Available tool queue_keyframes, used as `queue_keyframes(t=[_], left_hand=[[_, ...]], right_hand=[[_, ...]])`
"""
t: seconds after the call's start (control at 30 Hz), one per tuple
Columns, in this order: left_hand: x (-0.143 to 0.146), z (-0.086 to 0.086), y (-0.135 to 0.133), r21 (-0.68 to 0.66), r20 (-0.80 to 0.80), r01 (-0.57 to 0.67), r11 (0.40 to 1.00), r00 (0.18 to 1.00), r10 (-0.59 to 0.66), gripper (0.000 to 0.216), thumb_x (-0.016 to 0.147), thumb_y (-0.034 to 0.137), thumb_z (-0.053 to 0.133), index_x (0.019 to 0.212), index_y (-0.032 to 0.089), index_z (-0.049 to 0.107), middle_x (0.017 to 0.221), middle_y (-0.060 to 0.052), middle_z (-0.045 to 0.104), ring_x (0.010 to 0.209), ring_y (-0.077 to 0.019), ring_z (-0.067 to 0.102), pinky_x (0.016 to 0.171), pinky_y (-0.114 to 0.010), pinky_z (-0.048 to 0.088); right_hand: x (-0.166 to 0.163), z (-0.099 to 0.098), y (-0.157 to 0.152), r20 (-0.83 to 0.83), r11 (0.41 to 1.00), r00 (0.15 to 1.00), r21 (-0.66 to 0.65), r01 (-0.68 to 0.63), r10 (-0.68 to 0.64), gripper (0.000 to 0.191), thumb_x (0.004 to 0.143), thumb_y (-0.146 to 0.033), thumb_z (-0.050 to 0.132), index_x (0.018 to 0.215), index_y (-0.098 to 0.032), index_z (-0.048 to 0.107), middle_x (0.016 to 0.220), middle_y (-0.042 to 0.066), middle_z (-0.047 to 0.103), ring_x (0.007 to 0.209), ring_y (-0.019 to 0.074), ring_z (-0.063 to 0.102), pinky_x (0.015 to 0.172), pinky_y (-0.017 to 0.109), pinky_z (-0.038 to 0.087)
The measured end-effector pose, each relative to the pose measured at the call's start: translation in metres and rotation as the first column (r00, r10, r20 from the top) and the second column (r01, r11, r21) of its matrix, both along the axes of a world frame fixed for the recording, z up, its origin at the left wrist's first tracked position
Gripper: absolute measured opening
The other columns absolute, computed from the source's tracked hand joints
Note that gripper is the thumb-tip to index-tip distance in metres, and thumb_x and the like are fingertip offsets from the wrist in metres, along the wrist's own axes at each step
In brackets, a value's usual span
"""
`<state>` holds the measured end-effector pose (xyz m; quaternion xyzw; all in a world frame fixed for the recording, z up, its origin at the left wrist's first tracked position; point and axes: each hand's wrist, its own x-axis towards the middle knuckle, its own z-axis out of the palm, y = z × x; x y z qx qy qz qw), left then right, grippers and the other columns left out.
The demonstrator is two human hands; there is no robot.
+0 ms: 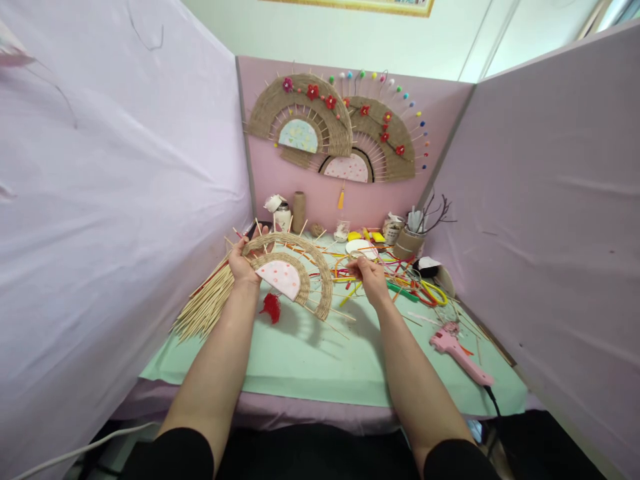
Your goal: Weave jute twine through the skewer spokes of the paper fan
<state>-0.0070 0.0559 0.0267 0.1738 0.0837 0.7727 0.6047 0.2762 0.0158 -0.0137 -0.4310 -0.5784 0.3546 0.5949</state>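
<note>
My left hand (244, 261) grips the left end of a half-round woven fan (323, 267), raised above the table and tilted. Two bands of tan twine run across its thin wooden sticks, whose tips poke out past the outer band. At its centre sits a pale pink half-circle (281, 277) with red dots. Right of the fan, my right hand (370, 277) is closed, thumb and fingers pinched together; whatever is between them is too small to make out. A red tassel (271, 308) shows just below the fan.
A bundle of thin sticks (205, 303) lies at the left. Colourful pipe cleaners (430, 291) and scraps clutter the right, near a corded pink glue gun (461, 353). Jars, a twine cone (299, 212) and a pot of twigs (409, 243) line the back, beneath finished fans (335, 127).
</note>
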Motion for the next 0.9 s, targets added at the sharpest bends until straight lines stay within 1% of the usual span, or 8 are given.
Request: queue_keyframes(t=[0.1, 0.17, 0.33, 0.47, 0.57, 0.63, 0.73, 0.9], left_hand=[[0.0013, 0.0, -0.0003, -0.013, 0.002, 0.008, 1.0, 1.0, -0.008, 0.017, 0.077, 0.021, 0.048, 0.061, 0.018, 0.053, 0.097, -0.009, 0.071, 0.103, -0.0258, 0.063, 0.089, -0.048, 0.048], [0.0029, 0.0008, -0.0013, -0.023, -0.002, 0.027, 0.999, 1.0, -0.027, 0.016, 0.077, 0.02, 0.047, 0.062, 0.017, 0.053, 0.096, -0.009, 0.071, 0.102, -0.0259, 0.064, 0.089, -0.049, 0.048], [0.0058, 0.0029, -0.0038, -0.045, -0.013, 0.054, 0.998, 0.998, -0.054, 0.015, 0.076, 0.018, 0.048, 0.063, 0.017, 0.054, 0.099, -0.01, 0.071, 0.101, -0.0251, 0.064, 0.09, -0.048, 0.048], [0.0051, 0.003, -0.0037, -0.043, -0.019, 0.06, 0.997, 0.998, -0.061, 0.015, 0.076, 0.018, 0.046, 0.063, 0.017, 0.054, 0.101, -0.009, 0.07, 0.102, -0.0244, 0.064, 0.09, -0.046, 0.049], [0.0049, 0.0037, -0.0051, -0.032, -0.025, 0.059, 0.998, 0.998, -0.06, 0.017, 0.077, 0.019, 0.046, 0.062, 0.017, 0.054, 0.102, -0.009, 0.07, 0.104, -0.0239, 0.063, 0.09, -0.045, 0.049], [0.005, 0.0044, -0.0066, -0.024, -0.028, 0.056, 0.998, 0.998, -0.056, 0.017, 0.077, 0.019, 0.047, 0.061, 0.017, 0.053, 0.102, -0.009, 0.07, 0.105, -0.024, 0.063, 0.091, -0.045, 0.049], [0.0052, 0.0049, -0.0079, -0.014, -0.024, 0.058, 0.998, 0.998, -0.058, 0.017, 0.077, 0.019, 0.047, 0.061, 0.017, 0.053, 0.101, -0.01, 0.07, 0.105, -0.0247, 0.063, 0.09, -0.045, 0.049], [0.0088, 0.0044, -0.0081, -0.02, -0.012, 0.101, 0.995, 0.995, -0.102, 0.015, 0.077, 0.018, 0.047, 0.063, 0.016, 0.053, 0.1, -0.009, 0.07, 0.102, -0.0241, 0.064, 0.087, -0.044, 0.051]], right_hand=[[-0.0012, -0.0005, -0.0015, -0.029, 0.95, 0.963, -0.16, -0.27, 0.269, 0.059, 0.08, -0.067, 0.044, 0.072, -0.015, 0.07, 0.061, 0.006, 0.061, 0.056, 0.0135, 0.049, 0.052, 0.026, 0.038], [-0.003, 0.0005, -0.0044, -0.041, 0.899, 0.925, -0.223, -0.376, 0.377, 0.057, 0.079, -0.066, 0.047, 0.071, -0.014, 0.07, 0.061, 0.005, 0.061, 0.054, 0.0113, 0.048, 0.052, 0.025, 0.037], [-0.0066, 0.0029, -0.0098, 0.003, 0.887, 0.919, -0.263, -0.379, 0.394, 0.045, 0.075, -0.057, 0.059, 0.072, -0.014, 0.07, 0.062, 0.003, 0.062, 0.056, 0.0094, 0.049, 0.053, 0.022, 0.036], [-0.0064, 0.0012, -0.0086, 0.057, 0.893, 0.915, -0.249, -0.375, 0.4, 0.044, 0.077, -0.054, 0.059, 0.063, -0.014, 0.067, 0.057, 0.001, 0.059, 0.051, 0.0082, 0.044, 0.05, 0.022, 0.033], [-0.0043, 0.0001, -0.0078, 0.006, 0.861, 0.89, -0.259, -0.438, 0.455, 0.047, 0.078, -0.058, 0.056, 0.069, -0.014, 0.07, 0.056, 0.002, 0.06, 0.051, 0.0093, 0.046, 0.052, 0.023, 0.036], [-0.0022, 0.0006, -0.0079, -0.085, 0.822, 0.861, -0.265, -0.504, 0.501, 0.051, 0.076, -0.062, 0.054, 0.08, -0.014, 0.071, 0.066, 0.004, 0.066, 0.059, 0.0121, 0.055, 0.059, 0.025, 0.042], [0.0007, 0.002, -0.0073, -0.218, 0.764, 0.802, -0.248, -0.596, 0.556, 0.059, 0.073, -0.069, 0.053, 0.095, -0.017, 0.071, 0.094, 0.009, 0.071, 0.086, 0.019, 0.064, 0.082, 0.033, 0.046], [-0.0017, 0.0018, -0.0057, -0.286, 0.786, 0.8, -0.193, -0.587, 0.528, 0.061, 0.075, -0.07, 0.05, 0.099, -0.018, 0.069, 0.103, 0.01, 0.07, 0.103, 0.0211, 0.062, 0.099, 0.037, 0.04]])
